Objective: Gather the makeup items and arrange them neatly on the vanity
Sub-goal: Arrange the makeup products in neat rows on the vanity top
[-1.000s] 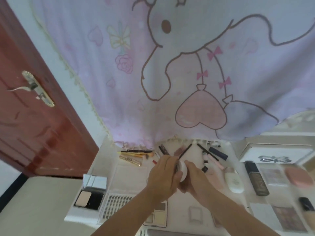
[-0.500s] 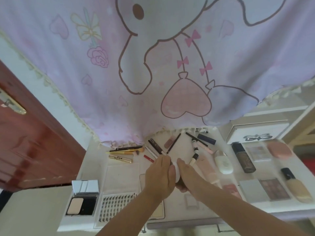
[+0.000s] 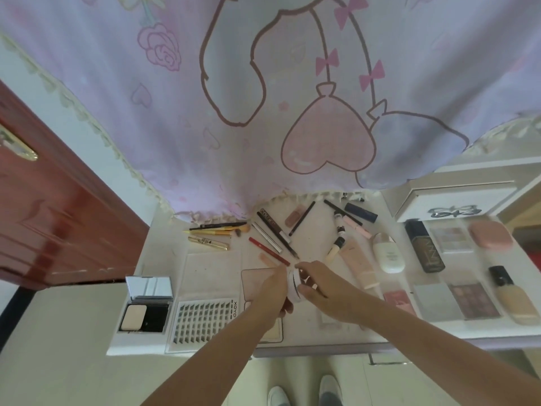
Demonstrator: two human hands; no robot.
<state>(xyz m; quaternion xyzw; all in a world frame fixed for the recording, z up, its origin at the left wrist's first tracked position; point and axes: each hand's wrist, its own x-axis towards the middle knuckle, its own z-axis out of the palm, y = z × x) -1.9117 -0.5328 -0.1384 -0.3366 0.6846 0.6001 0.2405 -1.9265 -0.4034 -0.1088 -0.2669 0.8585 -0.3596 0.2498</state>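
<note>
Both my hands meet over the middle of the white vanity (image 3: 164, 247). My left hand (image 3: 270, 291) and my right hand (image 3: 320, 284) together grip a small round white compact (image 3: 294, 284), mostly hidden between the fingers. Around them lie makeup items: pencils and liners (image 3: 273, 234) fanned at the back, gold brushes (image 3: 216, 231), a pink tube (image 3: 355, 259), a white bottle (image 3: 388, 253), a dark foundation bottle (image 3: 424, 246), a beige foundation bottle (image 3: 512, 297), eyeshadow palettes (image 3: 472, 300), a lash tray (image 3: 205, 320) and an open powder compact (image 3: 145, 306).
A pink cartoon-print curtain (image 3: 292, 98) hangs over the back of the vanity. A white drawer box (image 3: 450, 202) stands at the back right. A red wooden door (image 3: 52, 218) is at the left. My shoes (image 3: 304, 391) show below the vanity's front edge.
The camera tilted down and closer to the vanity. My hands stayed together on the white compact and moved slightly toward the front, with the compact turned more on edge.
</note>
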